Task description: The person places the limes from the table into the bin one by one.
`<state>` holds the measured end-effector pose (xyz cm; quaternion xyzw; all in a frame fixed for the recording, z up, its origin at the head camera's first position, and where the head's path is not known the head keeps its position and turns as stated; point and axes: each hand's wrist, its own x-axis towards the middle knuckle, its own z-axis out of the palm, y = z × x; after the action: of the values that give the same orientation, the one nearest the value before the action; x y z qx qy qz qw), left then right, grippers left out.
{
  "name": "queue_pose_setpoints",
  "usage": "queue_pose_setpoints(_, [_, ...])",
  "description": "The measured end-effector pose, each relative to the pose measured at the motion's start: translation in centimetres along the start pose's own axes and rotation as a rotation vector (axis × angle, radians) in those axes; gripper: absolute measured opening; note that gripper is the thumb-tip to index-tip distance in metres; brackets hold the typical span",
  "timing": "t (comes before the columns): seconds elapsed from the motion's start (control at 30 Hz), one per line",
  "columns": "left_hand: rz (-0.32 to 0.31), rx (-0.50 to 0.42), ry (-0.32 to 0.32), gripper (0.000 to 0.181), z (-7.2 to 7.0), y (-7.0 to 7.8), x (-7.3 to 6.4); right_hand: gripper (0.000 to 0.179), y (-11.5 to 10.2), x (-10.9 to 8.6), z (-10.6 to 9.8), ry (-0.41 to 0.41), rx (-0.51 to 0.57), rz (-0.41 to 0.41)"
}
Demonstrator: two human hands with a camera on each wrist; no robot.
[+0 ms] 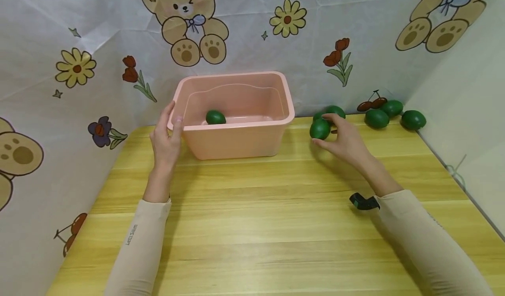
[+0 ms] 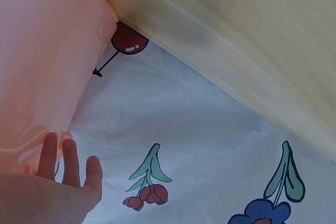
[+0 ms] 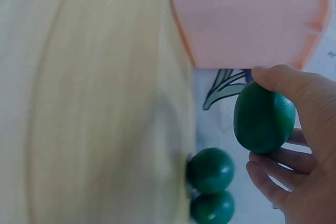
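Note:
A pink plastic bin (image 1: 232,142) stands at the back of the table, with one green egg-shaped fruit (image 1: 215,117) lying inside. At the bin's front left corner is the left hand (image 1: 166,140), thumb and index finger extended along the rim; several straight fingers (image 2: 72,167) show by its outer wall in the left wrist view. To the right of the bin, the right hand (image 1: 344,141) pinches another green egg-shaped fruit (image 3: 264,119) between thumb and fingers. Two more such fruits (image 3: 210,170) lie just beyond it at the table's back edge, partly hidden in the head view.
Further right, several green fruits (image 1: 376,119) cluster by the white side wall (image 1: 465,112). A cloth printed with bears and flowers (image 1: 248,46) hangs behind the wooden table (image 1: 268,226). A black device (image 1: 364,201) protrudes from the right sleeve's cuff.

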<state>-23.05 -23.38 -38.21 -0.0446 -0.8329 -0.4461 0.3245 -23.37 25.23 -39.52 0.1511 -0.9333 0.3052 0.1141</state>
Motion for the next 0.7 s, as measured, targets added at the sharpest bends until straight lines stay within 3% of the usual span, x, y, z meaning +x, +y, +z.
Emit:
queue_pose_setpoints(0.5, [-0.002, -0.007, -0.007, 0.057, 0.1, 0.1, 0.0, 0.071, -4.0, 1.6, -2.5, 0.184, 0.029, -0.040])
queue_pose_setpoints(0.7, [-0.005, 0.003, -0.003, 0.057, 0.1, 0.2, 0.0, 0.073, -6.3, 2.4, -3.3, 0.200, 0.067, -0.048])
